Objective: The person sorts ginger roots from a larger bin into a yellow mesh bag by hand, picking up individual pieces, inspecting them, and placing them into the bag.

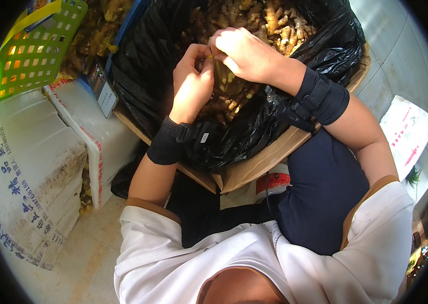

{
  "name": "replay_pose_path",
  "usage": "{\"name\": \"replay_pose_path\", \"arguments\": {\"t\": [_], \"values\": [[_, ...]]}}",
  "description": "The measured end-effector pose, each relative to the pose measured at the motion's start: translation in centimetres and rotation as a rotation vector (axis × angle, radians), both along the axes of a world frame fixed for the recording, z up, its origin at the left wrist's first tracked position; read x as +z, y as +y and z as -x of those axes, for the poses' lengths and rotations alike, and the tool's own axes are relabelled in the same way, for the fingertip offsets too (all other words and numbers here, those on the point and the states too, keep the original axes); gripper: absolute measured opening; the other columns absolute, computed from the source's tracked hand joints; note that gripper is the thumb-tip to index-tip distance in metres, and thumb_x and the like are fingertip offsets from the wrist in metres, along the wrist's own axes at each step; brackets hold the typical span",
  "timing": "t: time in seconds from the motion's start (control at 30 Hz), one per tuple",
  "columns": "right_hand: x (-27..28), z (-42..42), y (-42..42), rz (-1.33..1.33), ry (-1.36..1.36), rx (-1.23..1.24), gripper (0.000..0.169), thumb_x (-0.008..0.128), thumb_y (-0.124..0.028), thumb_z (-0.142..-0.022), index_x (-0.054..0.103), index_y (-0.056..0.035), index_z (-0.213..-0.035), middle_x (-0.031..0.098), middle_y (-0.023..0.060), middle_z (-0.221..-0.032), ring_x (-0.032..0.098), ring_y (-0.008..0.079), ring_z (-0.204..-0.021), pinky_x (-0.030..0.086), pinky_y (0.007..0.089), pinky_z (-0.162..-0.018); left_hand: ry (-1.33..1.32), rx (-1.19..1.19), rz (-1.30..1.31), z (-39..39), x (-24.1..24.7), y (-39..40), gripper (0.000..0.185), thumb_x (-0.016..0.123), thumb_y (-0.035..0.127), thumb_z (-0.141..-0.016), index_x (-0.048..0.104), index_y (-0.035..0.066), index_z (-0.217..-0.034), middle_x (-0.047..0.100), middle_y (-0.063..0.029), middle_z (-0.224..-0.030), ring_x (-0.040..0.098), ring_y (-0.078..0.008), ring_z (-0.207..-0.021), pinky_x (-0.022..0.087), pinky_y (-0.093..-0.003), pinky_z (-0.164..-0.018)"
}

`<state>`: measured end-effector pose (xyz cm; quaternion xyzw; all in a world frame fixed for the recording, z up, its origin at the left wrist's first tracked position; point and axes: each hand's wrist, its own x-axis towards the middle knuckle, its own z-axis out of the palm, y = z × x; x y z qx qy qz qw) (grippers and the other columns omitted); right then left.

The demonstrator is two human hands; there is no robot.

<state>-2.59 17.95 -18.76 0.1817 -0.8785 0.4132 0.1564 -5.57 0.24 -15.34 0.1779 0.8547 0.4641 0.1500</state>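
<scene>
Both hands meet above a cardboard box [271,159] lined with a black plastic bag [141,72] and filled with ginger roots [282,26]. My left hand [195,78] pinches the gathered neck of what looks like a small clear bag of ginger [229,78], thumb against forefinger. A bit of yellow shows at the thumb tip. Fingertips of my right hand [242,53] close on the same neck from the other side, and its knuckles hide part of the grip. Pale ginger tips show in the bag below the hands. Each wrist wears a black band.
At the left stand white foam boxes [28,152] bearing writing, with a phone-like device [107,99] leaning at one corner. Behind them are a green plastic basket [35,57] and more bagged ginger [96,41]. A white foam piece [405,133] lies at the right on the tiled floor [384,64].
</scene>
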Motion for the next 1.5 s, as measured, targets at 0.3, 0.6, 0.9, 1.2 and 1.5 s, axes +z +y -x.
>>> {"name": "replay_pose_path", "arguments": {"t": [0.3,0.6,0.9,1.2,1.5], "values": [[1.1,0.1,0.4,0.224,-0.605,-0.066,0.017,0.066,-0.015,-0.096,0.066,-0.0019,-0.107,0.072,0.0145,-0.097,0.070,0.0288,-0.093,0.054,0.0379,-0.084,0.603,-0.211,0.088,-0.1,-0.7,-0.5,0.015,0.065,-0.007,-0.091,0.066,0.001,-0.104,0.066,-0.0126,-0.098,0.066,-0.0292,-0.086,0.053,-0.0332,-0.077],[1.3,0.0,0.1,0.383,-0.701,-0.115,0.018,0.070,-0.018,-0.095,0.071,-0.0055,-0.108,0.075,0.0112,-0.093,0.070,0.0224,-0.081,0.055,0.0365,-0.076,0.460,-0.162,0.047,-0.2,-0.7,-0.8,0.013,0.064,-0.002,-0.095,0.067,0.001,-0.107,0.067,-0.0101,-0.099,0.065,-0.0251,-0.090,0.052,-0.0307,-0.080],[0.5,-0.1,-1.0,0.359,-0.472,-0.164,0.016,0.070,-0.014,-0.095,0.072,-0.0042,-0.108,0.075,0.0095,-0.095,0.071,0.0169,-0.088,0.055,0.0308,-0.080,-0.210,0.152,-0.185,-0.8,-0.8,-0.7,0.016,0.064,0.006,-0.101,0.066,0.000,-0.115,0.068,-0.0018,-0.103,0.061,-0.0086,-0.094,0.048,-0.0231,-0.085],[0.4,-0.5,-1.3,0.447,-0.499,-0.291,0.021,0.073,-0.023,-0.093,0.071,-0.0024,-0.099,0.076,0.0136,-0.089,0.075,0.0237,-0.084,0.058,0.0349,-0.077,-0.153,0.158,-0.237,-1.2,-1.7,-0.3,0.011,0.064,0.004,-0.099,0.067,0.001,-0.110,0.066,0.0002,-0.094,0.057,-0.0064,-0.083,0.046,-0.0212,-0.073],[-0.8,-0.8,-2.0,0.226,-0.190,-0.307,0.020,0.070,-0.019,-0.095,0.063,-0.0044,-0.107,0.074,0.0173,-0.085,0.074,0.0357,-0.079,0.059,0.0415,-0.069,-0.216,0.241,-0.259,-1.8,-1.6,0.5,0.008,0.066,0.004,-0.099,0.065,0.001,-0.106,0.066,-0.0005,-0.095,0.057,-0.0064,-0.083,0.046,-0.0213,-0.075]]}}
